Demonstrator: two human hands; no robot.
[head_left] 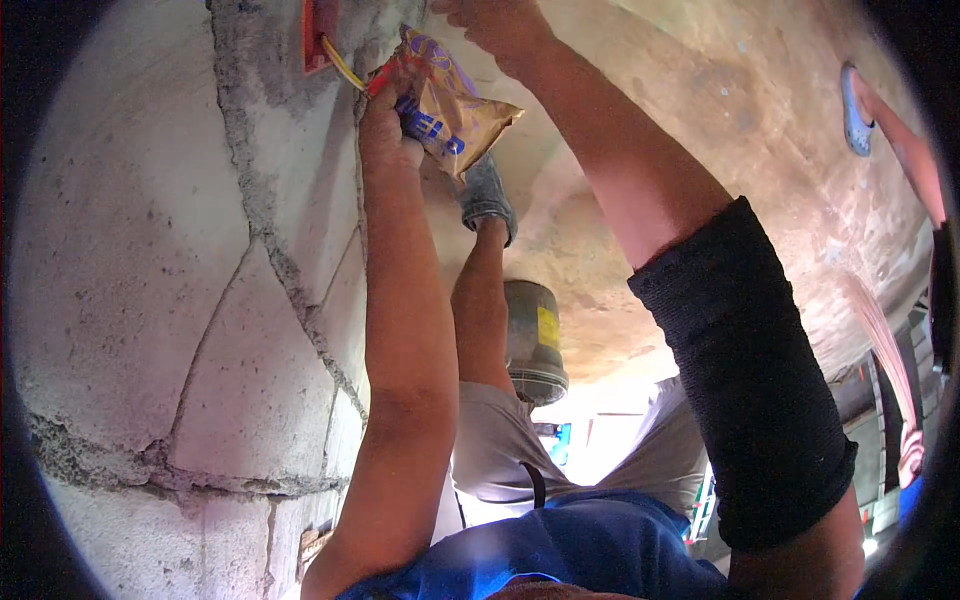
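My left hand (383, 130) is raised along the wall, closed on a crinkled gold packet (462, 118) with purple and blue markings. Beside its fingers is a small red piece (379, 80) whose kind I cannot make out. A yellow wire (343, 64) runs from a red wall box (319, 36) toward that hand. My right hand (505, 35) is at the upper edge, right of the packet and apart from it. Its fingers are partly cut off by the frame, so what they hold, if anything, is hidden. A black sleeve (745, 370) covers my right elbow.
Rough grooves (290, 275) cut across the grey plastered wall at left. A dark bucket (533, 335) with a yellow label stands by my leg on the dusty floor (680, 110). At right, another person wears a blue clog (857, 110), with a hand (910, 452) on a pale bristly bundle (885, 340).
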